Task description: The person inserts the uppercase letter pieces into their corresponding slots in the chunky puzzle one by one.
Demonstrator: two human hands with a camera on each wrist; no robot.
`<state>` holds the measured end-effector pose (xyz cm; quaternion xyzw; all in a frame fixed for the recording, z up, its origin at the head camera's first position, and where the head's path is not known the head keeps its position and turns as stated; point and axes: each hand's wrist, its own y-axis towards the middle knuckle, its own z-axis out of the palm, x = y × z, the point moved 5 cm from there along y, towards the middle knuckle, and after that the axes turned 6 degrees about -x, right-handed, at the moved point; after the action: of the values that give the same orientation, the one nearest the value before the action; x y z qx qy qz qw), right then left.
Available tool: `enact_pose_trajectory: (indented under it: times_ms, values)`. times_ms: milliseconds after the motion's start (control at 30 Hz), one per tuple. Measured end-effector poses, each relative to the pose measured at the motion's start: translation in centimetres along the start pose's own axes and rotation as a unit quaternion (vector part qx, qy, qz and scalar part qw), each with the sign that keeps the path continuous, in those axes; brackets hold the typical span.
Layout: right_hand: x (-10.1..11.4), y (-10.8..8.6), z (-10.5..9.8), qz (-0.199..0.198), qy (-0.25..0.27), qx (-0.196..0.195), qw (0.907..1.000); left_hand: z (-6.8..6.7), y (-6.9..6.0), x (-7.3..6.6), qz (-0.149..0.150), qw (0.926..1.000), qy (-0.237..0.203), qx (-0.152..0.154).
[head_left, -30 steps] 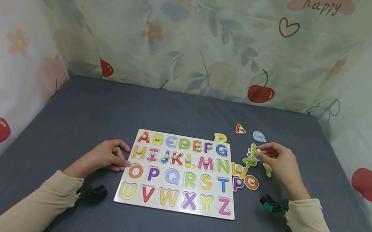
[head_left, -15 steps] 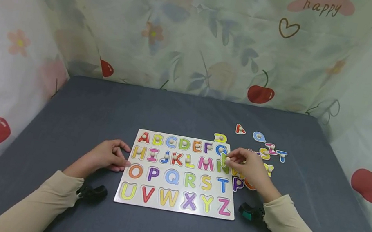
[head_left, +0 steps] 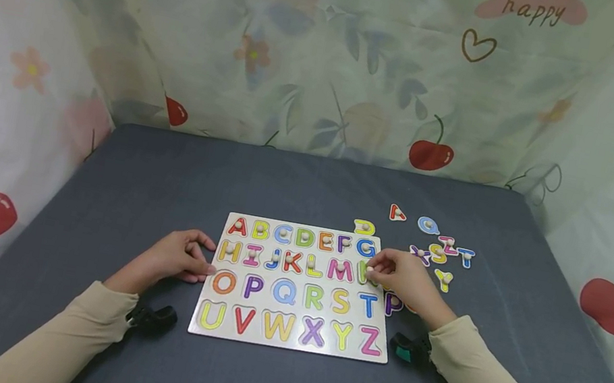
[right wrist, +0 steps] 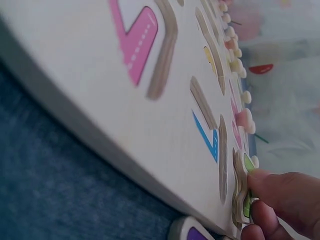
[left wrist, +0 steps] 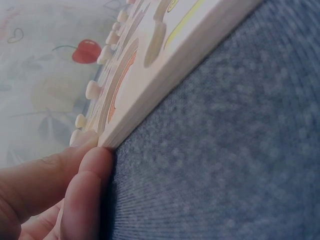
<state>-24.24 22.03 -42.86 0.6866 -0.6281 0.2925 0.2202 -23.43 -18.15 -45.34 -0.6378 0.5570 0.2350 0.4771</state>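
A white alphabet puzzle board (head_left: 286, 342) lies on the dark table. Knobbed letters fill its first row and the second row up to M; recesses from O to Z show printed letters. My left hand (head_left: 172, 257) pinches the board's left edge beside the O recess, thumb on top and fingers at the side, as the left wrist view shows. My right hand (head_left: 414, 282) pinches the knob of a green letter N piece (right wrist: 247, 202) at the N recess. That piece looks slightly raised there; its exact seating is partly hidden by my fingers.
Right of the board lie a purple P (head_left: 393, 304), yellow Y (head_left: 442, 280), X (head_left: 420, 254), S (head_left: 438, 254), Z (head_left: 447, 245) and T (head_left: 464, 257). Farther back are a blue Q (head_left: 428, 225) and red A-like piece (head_left: 397, 214). A yellow letter (head_left: 364, 228) touches the far edge.
My right hand has carried the green N from the loose pieces leftward to the board and lowered it at the N recess. My left hand has stayed in place.
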Motion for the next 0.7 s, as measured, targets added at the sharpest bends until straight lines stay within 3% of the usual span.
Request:
enact_pose_trajectory:
  times_ms: [267, 700]
  values:
    - [0.28, 0.03, 0.15, 0.013, -0.009, 0.015, 0.9998, -0.06, 0.17, 0.13, 0.002, 1.0000, -0.005, -0.002]
    - [0.42, 0.21, 0.24, 0.047, 0.037, 0.037, 0.9975, -0.03, 0.09, 0.06, -0.001, 1.0000, 0.001, -0.002]
